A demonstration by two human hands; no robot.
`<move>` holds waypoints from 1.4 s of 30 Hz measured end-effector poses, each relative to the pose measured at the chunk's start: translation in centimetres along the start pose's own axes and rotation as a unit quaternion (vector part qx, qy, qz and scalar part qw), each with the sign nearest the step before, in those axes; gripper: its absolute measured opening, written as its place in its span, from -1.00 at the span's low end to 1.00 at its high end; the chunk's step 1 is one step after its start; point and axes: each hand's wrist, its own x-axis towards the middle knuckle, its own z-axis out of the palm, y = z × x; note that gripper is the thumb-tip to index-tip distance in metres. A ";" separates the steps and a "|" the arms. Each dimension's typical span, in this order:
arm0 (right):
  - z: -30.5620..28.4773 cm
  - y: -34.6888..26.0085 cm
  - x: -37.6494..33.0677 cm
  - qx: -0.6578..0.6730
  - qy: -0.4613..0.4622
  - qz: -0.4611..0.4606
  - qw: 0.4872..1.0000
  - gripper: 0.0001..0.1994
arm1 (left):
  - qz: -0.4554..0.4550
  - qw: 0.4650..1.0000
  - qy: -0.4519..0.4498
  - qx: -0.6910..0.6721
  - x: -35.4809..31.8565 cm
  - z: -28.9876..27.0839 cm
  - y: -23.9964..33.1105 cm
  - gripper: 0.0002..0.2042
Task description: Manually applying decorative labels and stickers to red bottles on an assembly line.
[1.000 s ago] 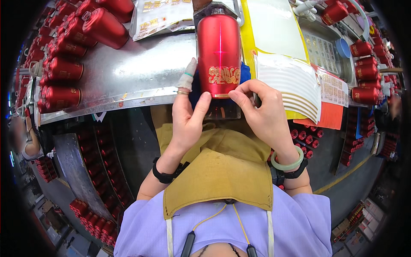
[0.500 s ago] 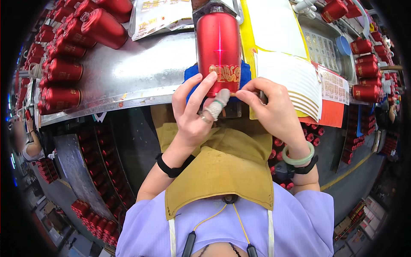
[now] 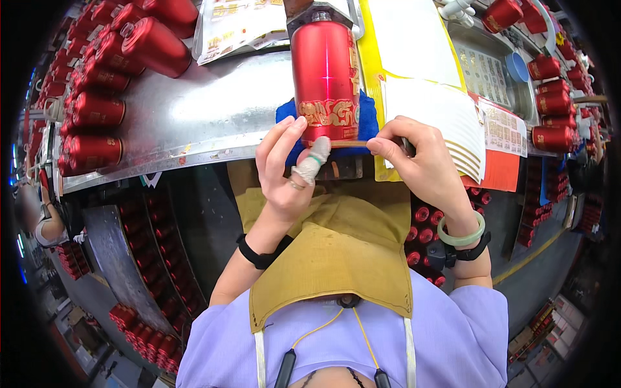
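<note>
A glossy red bottle [image 3: 323,71] lies on a blue cloth [image 3: 367,119], neck pointing away from me, with gold decoration around its lower part and a laser cross on its side. My left hand [image 3: 284,181] holds the bottle's near end: fingers at its left side, the thumb in a white finger cover [image 3: 312,161] pressed against the base edge. A thin gold strip [image 3: 352,144] runs along that edge toward the right. Its free end is pinched between thumb and finger of my right hand [image 3: 424,158], beside the base.
Many red bottles [image 3: 97,108] stand at the left of the metal table [image 3: 213,97]. White sheets with gold-striped edges [image 3: 433,116] lie at right on a yellow folder [image 3: 370,39], near a sticker sheet [image 3: 504,126]. Bottle racks flank me; another person [image 3: 48,223] is far left.
The bottle has turned, bringing more gold decoration into view at its right side, and shifted slightly left. My right hand has moved slightly right, and more of the gold strip shows.
</note>
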 end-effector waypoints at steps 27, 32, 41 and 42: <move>0.4 -0.1 0.2 0.023 0.006 0.003 1.000 -0.75 | -0.140 0.985 0.006 -0.106 -0.4 0.5 0.1 -0.73; 0.5 0.3 0.3 0.026 0.012 0.004 1.000 -0.75 | -0.105 0.990 0.026 -0.090 -1.4 0.4 -0.7 -0.71; 0.2 0.6 0.5 0.010 0.009 0.026 1.000 -0.76 | 0.003 0.998 -0.015 -0.068 0.8 0.6 0.3 -0.73; 0.4 0.5 0.4 0.025 0.012 0.018 0.999 -0.76 | -0.034 0.997 -0.010 -0.075 0.7 0.5 0.2 -0.74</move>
